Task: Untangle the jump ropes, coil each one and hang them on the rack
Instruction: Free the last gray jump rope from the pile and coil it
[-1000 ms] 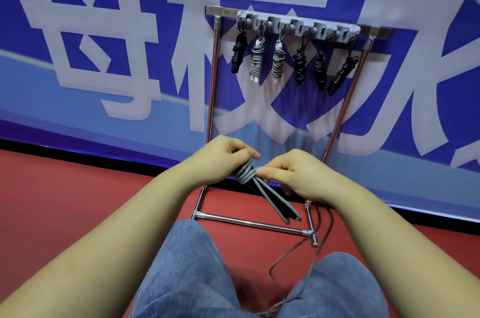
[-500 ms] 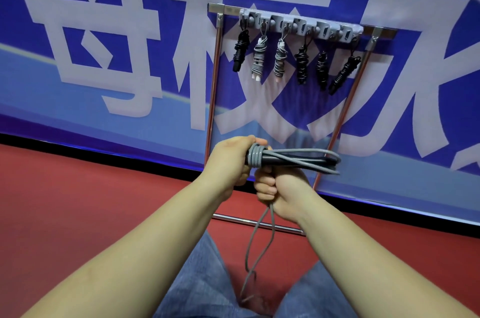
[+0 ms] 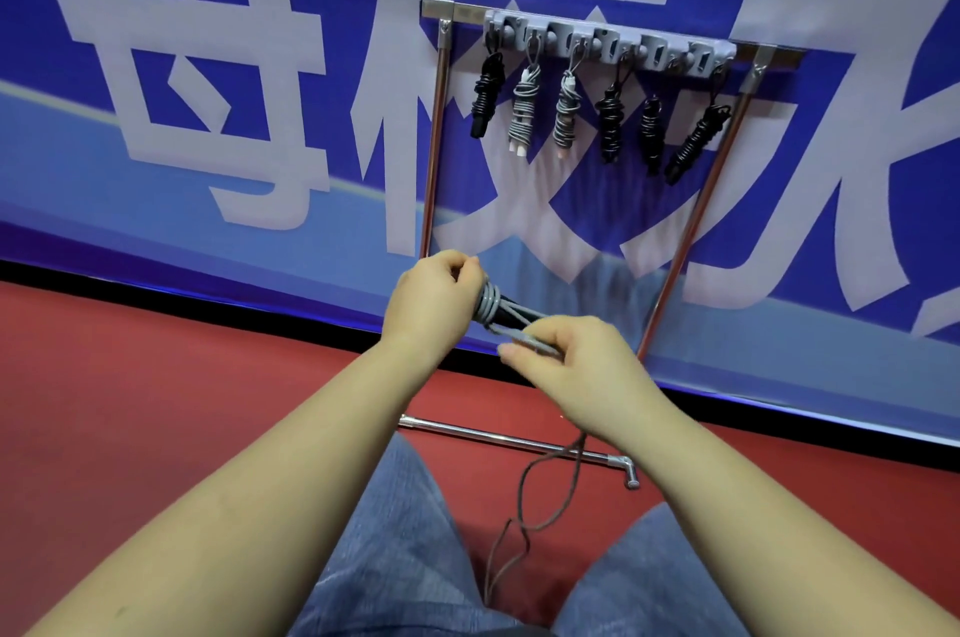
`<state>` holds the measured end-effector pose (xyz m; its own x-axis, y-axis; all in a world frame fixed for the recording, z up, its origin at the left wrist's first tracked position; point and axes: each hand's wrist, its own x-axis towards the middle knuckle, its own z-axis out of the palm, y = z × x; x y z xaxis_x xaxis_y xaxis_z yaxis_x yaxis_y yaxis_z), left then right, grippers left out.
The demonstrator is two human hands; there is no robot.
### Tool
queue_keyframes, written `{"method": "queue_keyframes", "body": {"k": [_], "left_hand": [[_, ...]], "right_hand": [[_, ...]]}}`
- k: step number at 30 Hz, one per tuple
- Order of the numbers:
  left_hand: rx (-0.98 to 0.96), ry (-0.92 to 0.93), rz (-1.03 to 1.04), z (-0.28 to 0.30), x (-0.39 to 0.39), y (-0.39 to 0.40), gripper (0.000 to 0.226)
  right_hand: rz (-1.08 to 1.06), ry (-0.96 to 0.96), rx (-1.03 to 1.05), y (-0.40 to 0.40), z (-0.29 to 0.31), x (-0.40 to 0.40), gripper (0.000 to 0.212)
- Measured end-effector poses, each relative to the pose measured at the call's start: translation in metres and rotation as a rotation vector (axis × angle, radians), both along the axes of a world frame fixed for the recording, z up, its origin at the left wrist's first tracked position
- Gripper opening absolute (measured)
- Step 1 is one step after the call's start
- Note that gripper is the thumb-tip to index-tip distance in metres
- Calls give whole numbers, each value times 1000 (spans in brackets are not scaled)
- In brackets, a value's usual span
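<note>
Blue denim covers my two knees (image 3: pixel 395 548) at the bottom of the view, and between them a thin dark length of cord (image 3: pixel 524 506) trails down over the red floor (image 3: pixel 156 418). Above the knees my forearms reach forward and meet. My right hand (image 3: pixel 576 371) has its fingers (image 3: pixel 519 355) curled round the grey jump rope (image 3: pixel 498 311), pinching a strand of it. My left hand (image 3: pixel 431 303) is just beside it, closed in a fist round the bundled end of the same rope, where several grey turns are wound tightly around darker handles. The two hands are joined by this bundle, held in the air above the floor. Beyond them a metal rack (image 3: pixel 434 158) stands on the floor against a blue banner (image 3: pixel 260 64) with large white characters. Its lower crossbar lies on the floor just past my knees, and its two uprights rise to a top bar. A grey hook strip (image 3: pixel 608 44) runs along that bar, and six coiled ropes hang from it: a black one (image 3: pixel 487 95), two grey and white ones (image 3: pixel 524 108), then three more black ones (image 3: pixel 610 121).
</note>
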<state>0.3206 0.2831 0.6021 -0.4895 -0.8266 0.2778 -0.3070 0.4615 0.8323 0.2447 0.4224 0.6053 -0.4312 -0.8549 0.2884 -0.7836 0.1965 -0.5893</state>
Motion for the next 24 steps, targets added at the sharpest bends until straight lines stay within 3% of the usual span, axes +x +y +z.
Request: {"method": "queue_keyframes", "body": {"k": [4, 7, 11, 17, 21, 23, 24], "left_hand": [[-58, -104, -134, 2, 5, 0, 27], [-41, -90, -291, 7, 11, -2, 28], [74, -7, -490, 16, 21, 5, 28], [392, 211, -609, 11, 18, 15, 35], [617, 398, -584, 13, 11, 25, 36], [615, 394, -478, 13, 7, 27, 31], [616, 385, -421, 12, 6, 27, 29]], "right_hand": [[-83, 259, -52, 3, 18, -15, 25], [-75, 200, 7, 5, 21, -27, 30], [106, -87, 179, 4, 17, -32, 48], [129, -469, 119, 5, 19, -25, 55], [325, -1339, -159, -6, 3, -8, 41], [239, -1445, -289, -16, -6, 0, 45], [144, -1410, -309, -20, -8, 4, 45]]}}
